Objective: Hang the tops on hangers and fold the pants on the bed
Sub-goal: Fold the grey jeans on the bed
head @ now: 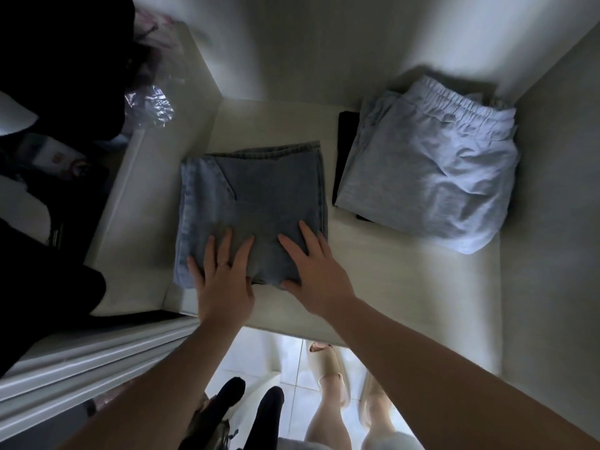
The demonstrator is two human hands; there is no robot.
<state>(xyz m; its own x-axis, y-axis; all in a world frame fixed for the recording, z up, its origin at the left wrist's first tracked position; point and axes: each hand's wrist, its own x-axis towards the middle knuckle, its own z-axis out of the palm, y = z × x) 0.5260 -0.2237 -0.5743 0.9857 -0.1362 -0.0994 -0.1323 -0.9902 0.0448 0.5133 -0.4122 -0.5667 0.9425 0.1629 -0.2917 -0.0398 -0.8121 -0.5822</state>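
Both hands, left (224, 280) and right (316, 267), press flat-fingered on the folded jeans (256, 203), apparently stowing them; next is letting go.

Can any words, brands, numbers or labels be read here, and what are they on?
None can be read.
On the folded jeans: no label or print shows.
On the grey pants: none shows.
On the pale packet at the left: coloured marks, too blurred to read.
On the dark item below it: a pale strip, too small to read.
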